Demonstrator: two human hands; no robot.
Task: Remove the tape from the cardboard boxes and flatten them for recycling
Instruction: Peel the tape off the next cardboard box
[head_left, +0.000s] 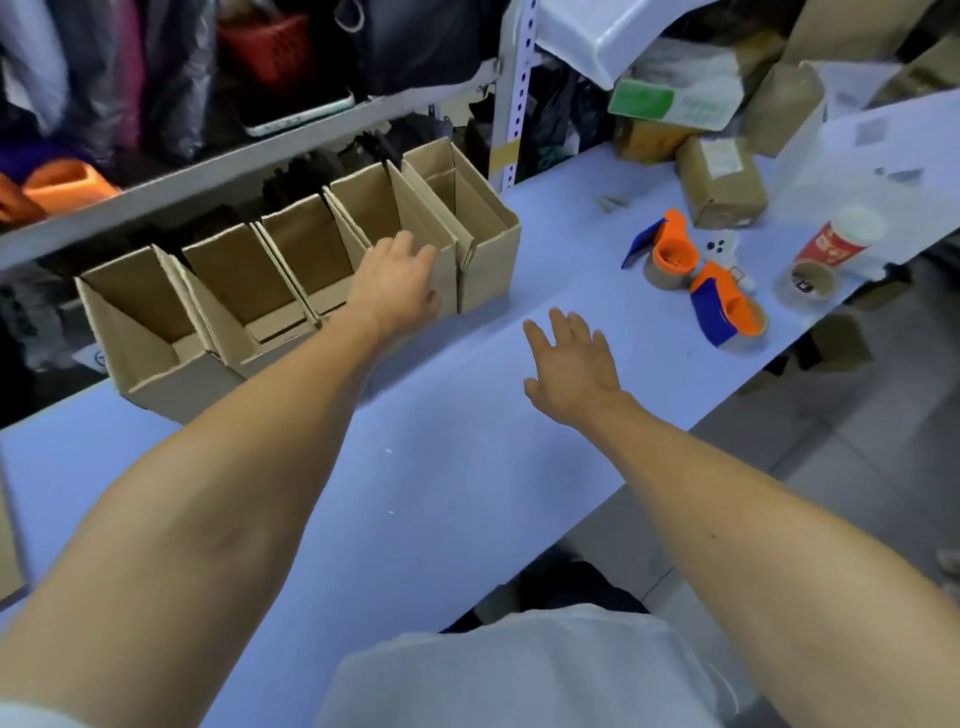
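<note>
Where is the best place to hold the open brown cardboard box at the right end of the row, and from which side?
Probably the top rim of the rightmost open brown cardboard box, from its free right side: no neighbour there, and the open right hand hovers nearby.

A pale blue tabletop (457, 467) carries a row of open cardboard boxes (291, 280) along its far edge, ahead of the left hand (400, 283). Beyond the right hand (571, 364) and to its right lie two orange-and-blue tape dispensers (696, 270). Farther off lie a sealed brown carton (719, 182), a red-and-white cup (841, 239) on its side and a clear tape roll (808, 283).
</note>
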